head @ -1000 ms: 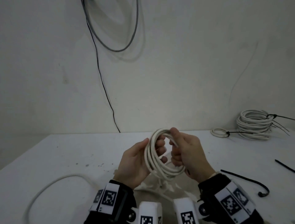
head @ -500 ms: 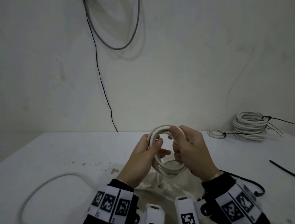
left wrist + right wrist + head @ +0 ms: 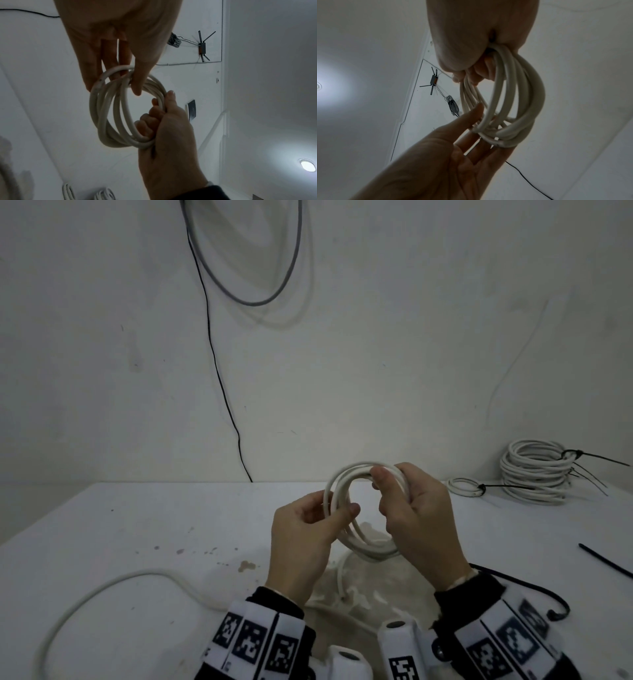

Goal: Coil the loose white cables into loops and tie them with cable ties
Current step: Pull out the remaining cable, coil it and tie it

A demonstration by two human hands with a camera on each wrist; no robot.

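Coil now sits flatter between the grips than a second ago, right hand clenching its side, left hand pinching opposite, ready for tying.

Bare table left — loose cable near, tied coils far right.

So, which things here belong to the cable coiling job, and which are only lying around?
Part of the job:
- white coil, pinched by the left hand and gripped by the right hand
- loose white cable on the table
- black cable ties
- tied coils

Just lying about:
- grey cable loop on the wall
- thin black wire
- crumpled plastic
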